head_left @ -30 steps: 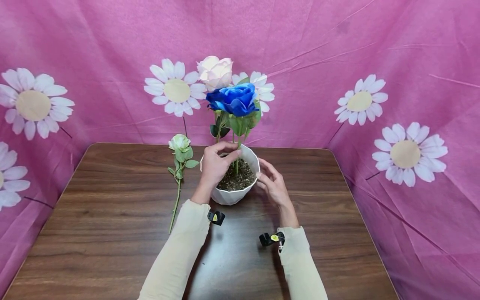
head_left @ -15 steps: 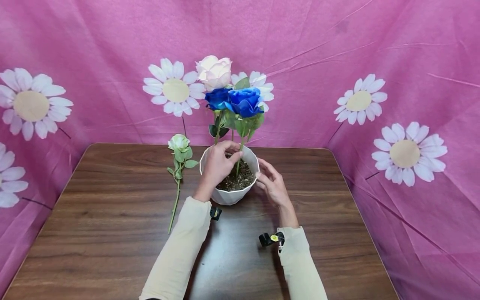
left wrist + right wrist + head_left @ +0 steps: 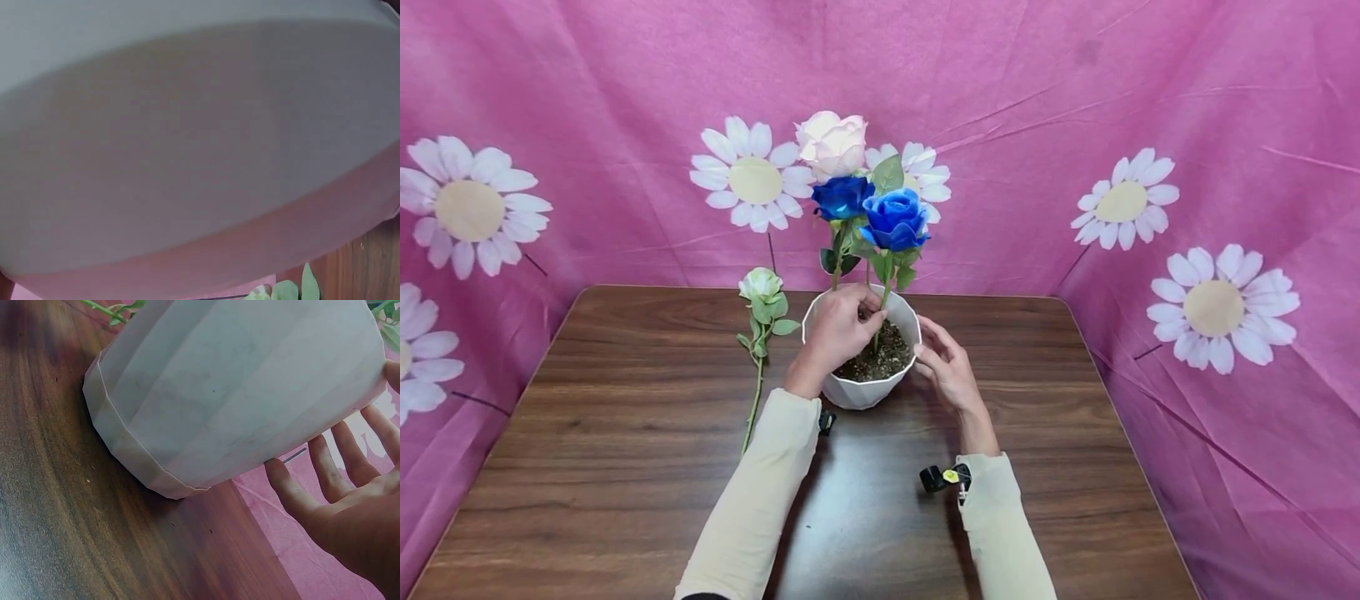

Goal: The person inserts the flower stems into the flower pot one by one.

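In the head view my left hand (image 3: pixel 837 327) pinches the green stem of the nearer blue rose (image 3: pixel 895 218) between thumb and fingers. That stem slants up from the dark soil (image 3: pixel 880 357) inside a white faceted pot (image 3: pixel 862 394). Behind it in the pot stand another blue rose (image 3: pixel 841 198) and a taller pale pink rose (image 3: pixel 831 143). My right hand (image 3: pixel 951 369) rests its fingertips against the pot's right side. The right wrist view shows those fingers extended along the pot wall (image 3: pixel 225 394). A blurred pale surface covers most of the left wrist view.
A white-green rose (image 3: pixel 760 285) with a long stem lies on the brown wooden table (image 3: pixel 625 433), left of the pot. A pink cloth (image 3: pixel 1000 100) printed with large daisies hangs around the back and sides.
The nearer blue rose has moved right and lower, separating from the other blue rose in view. My left hand has shifted slightly with its stem. The right hand stays on the pot.
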Action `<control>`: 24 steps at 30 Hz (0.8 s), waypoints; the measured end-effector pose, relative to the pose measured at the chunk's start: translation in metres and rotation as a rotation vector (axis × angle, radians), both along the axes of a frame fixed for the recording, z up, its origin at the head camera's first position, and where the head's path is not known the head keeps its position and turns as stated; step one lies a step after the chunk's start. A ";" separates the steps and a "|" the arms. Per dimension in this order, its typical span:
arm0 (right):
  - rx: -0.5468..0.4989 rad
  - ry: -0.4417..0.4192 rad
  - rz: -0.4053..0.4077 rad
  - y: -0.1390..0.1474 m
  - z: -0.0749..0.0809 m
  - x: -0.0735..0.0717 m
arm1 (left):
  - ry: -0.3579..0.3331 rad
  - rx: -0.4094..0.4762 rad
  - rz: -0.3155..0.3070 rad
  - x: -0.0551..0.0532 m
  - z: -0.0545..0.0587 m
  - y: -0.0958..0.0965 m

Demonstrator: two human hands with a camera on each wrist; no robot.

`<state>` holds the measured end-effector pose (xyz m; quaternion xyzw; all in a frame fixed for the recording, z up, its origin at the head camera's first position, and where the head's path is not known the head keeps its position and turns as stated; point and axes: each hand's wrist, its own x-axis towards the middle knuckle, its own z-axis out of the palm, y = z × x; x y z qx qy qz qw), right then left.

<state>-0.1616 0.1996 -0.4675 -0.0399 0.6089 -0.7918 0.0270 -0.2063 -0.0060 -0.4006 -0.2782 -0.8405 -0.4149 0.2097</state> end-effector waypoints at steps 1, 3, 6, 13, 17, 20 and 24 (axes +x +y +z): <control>-0.005 -0.001 -0.002 0.000 -0.001 0.001 | 0.004 -0.008 -0.011 0.000 -0.001 0.000; -0.012 -0.007 0.001 0.001 -0.002 0.002 | 0.006 -0.019 -0.025 0.001 -0.003 0.000; -0.014 -0.015 0.016 0.001 -0.003 0.004 | 0.009 -0.031 -0.028 0.002 -0.006 -0.002; -0.019 0.000 0.001 0.001 0.001 0.006 | 0.027 -0.027 -0.111 0.000 -0.006 0.001; -0.022 0.003 0.001 0.000 0.000 0.003 | 0.018 -0.027 -0.157 -0.003 -0.005 0.003; -0.016 0.010 0.009 0.000 0.000 0.001 | 0.018 -0.033 -0.169 -0.004 -0.004 0.002; -0.021 0.006 0.006 0.000 0.001 0.001 | -0.007 -0.042 -0.171 -0.007 -0.004 0.001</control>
